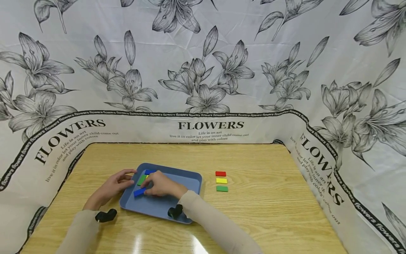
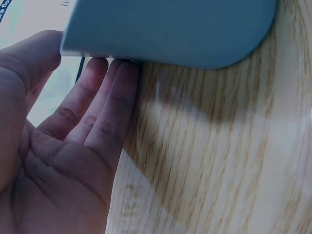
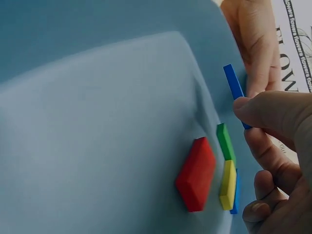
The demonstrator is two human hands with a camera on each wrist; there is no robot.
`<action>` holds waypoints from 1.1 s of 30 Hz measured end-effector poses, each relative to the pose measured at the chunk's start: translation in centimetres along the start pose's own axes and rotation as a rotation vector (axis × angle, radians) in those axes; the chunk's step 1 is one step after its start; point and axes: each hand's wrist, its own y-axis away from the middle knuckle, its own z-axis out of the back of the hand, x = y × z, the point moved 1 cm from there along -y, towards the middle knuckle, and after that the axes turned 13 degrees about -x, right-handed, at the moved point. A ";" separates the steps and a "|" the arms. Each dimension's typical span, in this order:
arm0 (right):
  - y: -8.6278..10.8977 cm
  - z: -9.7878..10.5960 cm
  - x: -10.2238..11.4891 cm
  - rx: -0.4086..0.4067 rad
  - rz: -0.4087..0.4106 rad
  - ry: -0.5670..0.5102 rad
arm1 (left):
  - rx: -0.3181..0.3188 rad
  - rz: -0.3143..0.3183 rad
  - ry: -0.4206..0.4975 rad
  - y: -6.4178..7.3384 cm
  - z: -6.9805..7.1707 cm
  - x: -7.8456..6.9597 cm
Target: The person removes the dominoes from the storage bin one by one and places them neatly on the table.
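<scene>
- Pale sleeves (image 1: 217,224) are nearest.
- Right hand (image 1: 163,185) pinches a blue block (image 1: 139,192) at the left side of the tray (image 1: 152,205); its long end pokes left.
- Left hand (image 1: 114,183) touches the tray's edge, fingers fairly straight.
- Right hand hides the red block (image 3: 196,175) from above; can't tell if blue touches down.

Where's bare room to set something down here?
Bare: the table between the three outer blocks and the right cloth; the far right of the tray. Crowded: the tray's left end, with resting blocks, the right hand pinching a blue block and the left hand at the rim.
</scene>
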 end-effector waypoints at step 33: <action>3.2 6.7 0.4 -0.107 -0.215 -0.175 | -0.033 0.017 -0.027 -0.2 -0.1 0.3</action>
